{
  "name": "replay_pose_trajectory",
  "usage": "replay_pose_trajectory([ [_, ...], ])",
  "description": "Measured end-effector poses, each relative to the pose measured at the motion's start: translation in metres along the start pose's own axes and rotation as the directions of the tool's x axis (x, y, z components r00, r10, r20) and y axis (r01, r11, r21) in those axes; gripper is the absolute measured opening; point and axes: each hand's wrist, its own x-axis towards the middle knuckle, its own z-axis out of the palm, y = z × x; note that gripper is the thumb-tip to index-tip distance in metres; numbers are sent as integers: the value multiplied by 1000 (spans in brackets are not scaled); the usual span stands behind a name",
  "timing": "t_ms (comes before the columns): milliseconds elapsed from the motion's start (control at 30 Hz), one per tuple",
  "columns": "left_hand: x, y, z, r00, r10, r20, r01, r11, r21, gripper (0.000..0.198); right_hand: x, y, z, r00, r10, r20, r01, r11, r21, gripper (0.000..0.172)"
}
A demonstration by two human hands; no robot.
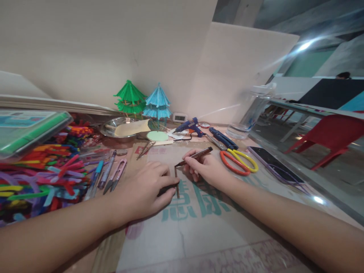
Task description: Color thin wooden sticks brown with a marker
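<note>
My right hand [203,167] is closed around a brown marker pen [199,154], its tip touching the upper end of a thin brown stick [178,189]. The stick lies upright in the view on a printed sheet [159,242] with large green characters. My left hand [150,185] holds the stick down, index finger across its middle and thumb close beside it. Just right of my right hand lie orange-and-yellow-handled scissors [234,163]. Left of my left hand are small thread snips [118,172] and several pens [106,170].
Colourful pipe cleaners [42,182] pile up at left under a clear plastic box [31,132]. At the back stand green [130,96] and blue [158,100] tiered paper-like models, a metal dish [109,129] and a blue glue gun [189,127]. Pliers [223,138], a clear jug [247,117] and a phone [275,165] lie right.
</note>
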Motion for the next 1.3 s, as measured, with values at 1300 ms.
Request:
replay_pose_trajectory([
  [1300, 0, 0, 0, 998, -41, 37, 43, 997, -67, 27, 2, 3, -3, 998, -15, -58, 13, 999, -39, 21],
])
